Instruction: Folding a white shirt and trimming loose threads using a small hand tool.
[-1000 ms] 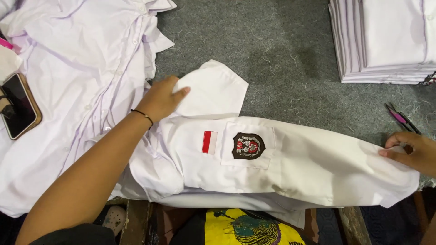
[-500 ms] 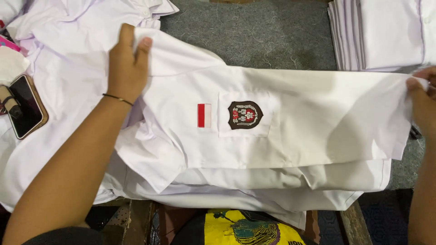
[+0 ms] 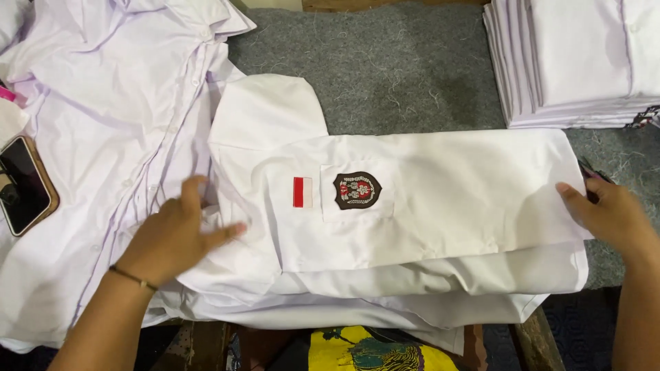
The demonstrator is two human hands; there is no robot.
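While both hands rest on it, the folded white short-sleeved cotton shirt (image 3: 440, 206) lies lengthwise across the near part of the grey felt-covered table (image 3: 399, 75), on top of further white cloth layers that stick out below its lower edge. Its chest pocket faces up and carries a dark shield-shaped embroidered badge (image 3: 357, 190); just left of the pocket sits a small red-and-white rectangular patch (image 3: 302, 192). One sleeve (image 3: 265, 110) points away from the person at the upper left corner. Fabric is mostly smooth, with shallow creases toward the right end.

Left hand (image 3: 175, 237): palm down, fingers spread apart, pressing flat on the shirt's left end; nothing clamped. A thin dark bracelet (image 3: 134, 277) circles the wrist. Right hand (image 3: 612, 214): flat at the shirt's right edge, fingers together, fingertips on the cloth; whether the thumb is tucked under the edge, I cannot tell.

Edges: left end of the shirt overlaps a loose pile of unfolded white shirts (image 3: 103, 124). A black smartphone in a brown case (image 3: 24, 184) lies at the far left on that pile. A neat stack of folded white shirts (image 3: 577, 62) sits at upper right, near the shirt's far right corner but apart from it. Bare grey felt shows between sleeve and stack. The near table edge runs just below the cloth layers.
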